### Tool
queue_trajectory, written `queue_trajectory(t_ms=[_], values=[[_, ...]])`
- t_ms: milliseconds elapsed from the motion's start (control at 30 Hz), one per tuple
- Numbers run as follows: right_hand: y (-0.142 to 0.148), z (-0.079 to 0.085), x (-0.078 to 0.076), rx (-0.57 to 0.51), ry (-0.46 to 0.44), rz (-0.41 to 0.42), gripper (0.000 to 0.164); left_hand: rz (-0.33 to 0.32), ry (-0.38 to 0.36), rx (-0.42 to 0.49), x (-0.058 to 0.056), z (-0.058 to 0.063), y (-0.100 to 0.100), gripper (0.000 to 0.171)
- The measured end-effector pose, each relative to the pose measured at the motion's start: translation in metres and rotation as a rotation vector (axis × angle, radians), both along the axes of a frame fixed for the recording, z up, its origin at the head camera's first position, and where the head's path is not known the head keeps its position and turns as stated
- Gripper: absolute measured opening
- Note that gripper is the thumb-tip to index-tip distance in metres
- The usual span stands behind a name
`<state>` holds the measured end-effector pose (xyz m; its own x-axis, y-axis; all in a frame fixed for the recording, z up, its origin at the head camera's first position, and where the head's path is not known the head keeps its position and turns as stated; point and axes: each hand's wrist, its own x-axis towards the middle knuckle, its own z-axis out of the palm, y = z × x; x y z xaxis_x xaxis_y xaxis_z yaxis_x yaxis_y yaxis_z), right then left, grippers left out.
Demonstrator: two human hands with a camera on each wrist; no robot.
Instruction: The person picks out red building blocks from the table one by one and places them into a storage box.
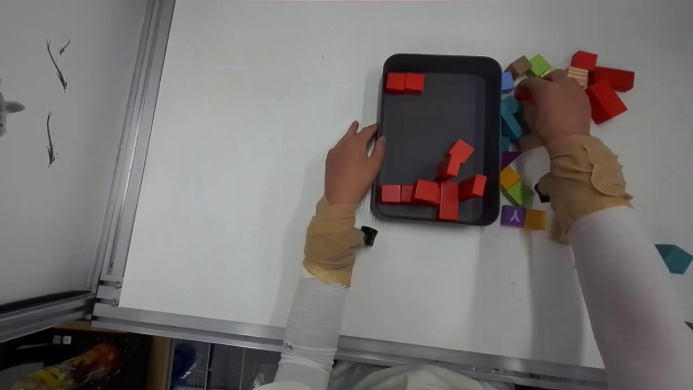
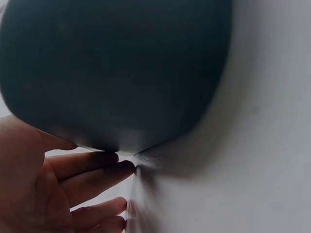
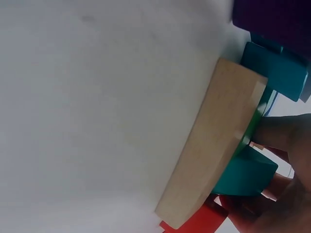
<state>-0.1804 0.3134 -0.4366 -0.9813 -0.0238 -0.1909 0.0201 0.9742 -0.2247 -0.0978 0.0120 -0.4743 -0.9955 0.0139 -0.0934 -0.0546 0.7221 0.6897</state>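
Note:
A dark grey tray [image 1: 438,116] lies on the white table with several red blocks [image 1: 426,192] along its near side and two red blocks [image 1: 405,83] in its far left corner. My left hand [image 1: 353,165] rests against the tray's left wall; in the left wrist view its fingers [image 2: 97,182] extend loosely beneath the dark wall. To the right of the tray, my right hand [image 1: 560,108] reaches into a pile of coloured blocks and pinches a small red block [image 1: 524,95], mostly hidden by the fingers. A teal block [image 3: 248,172] partly covers those fingers in the right wrist view.
Larger red blocks [image 1: 606,101] lie just right of my right hand. Along the tray's right side are teal [image 1: 510,116], green [image 1: 518,193] and purple [image 1: 512,215] blocks. A long wooden block [image 3: 214,141] lies beside the right hand. A teal block [image 1: 674,258] sits far right.

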Motion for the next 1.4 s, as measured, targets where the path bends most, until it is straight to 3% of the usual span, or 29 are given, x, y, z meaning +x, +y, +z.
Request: queue_trajectory(t_ms=[333,533,833,1400], values=[[0.002,-0.004,0.002,-0.056,-0.013,-0.016,0.041,0.008,-0.008,0.0,-0.002,-0.001,-0.001,0.037],[-0.008,0.004,0.004,-0.07,0.075,0.001,0.04,0.015,-0.005,-0.009,-0.004,0.0,-0.002,0.036],[-0.029,0.012,0.004,-0.111,0.22,0.089,0.036,0.013,-0.007,-0.017,-0.007,-0.001,0.0,0.036],[-0.039,0.01,0.006,-0.149,0.237,0.198,0.031,0.008,-0.02,-0.001,-0.009,-0.001,0.004,0.037]])
